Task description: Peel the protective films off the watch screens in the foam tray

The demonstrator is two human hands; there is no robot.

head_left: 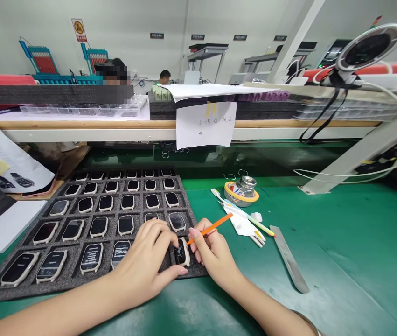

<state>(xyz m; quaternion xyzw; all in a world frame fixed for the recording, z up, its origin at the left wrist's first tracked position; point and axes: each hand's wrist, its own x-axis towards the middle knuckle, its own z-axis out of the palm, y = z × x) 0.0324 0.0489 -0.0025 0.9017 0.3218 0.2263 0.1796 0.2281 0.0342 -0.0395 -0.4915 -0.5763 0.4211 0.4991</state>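
My left hand (149, 256) reaches over the foam tray (109, 242), its index finger and thumb closed round a smartwatch case (182, 252) at the front right corner. That watch has a pale frame and a lit dark screen. In my right hand (214, 252) is a slim orange stick (215, 226), pinched like a pen. Its pointed end touches or nearly touches the watch's upper right edge. Several more strapless watches lie face up in the tray's slots; some front screens, such as this watch (91, 257), show text. My left hand hides part of the front rows.
Right of the tray lie brushes with white wipes (242, 220), a metal dispenser bottle (247, 186) with a yellow-rimmed dish, and a flat metal blade (289, 261). White sheets (9, 224) are at left. A shelf rail (114, 135) and slanted post (348, 149) border the bench. People sit beyond.
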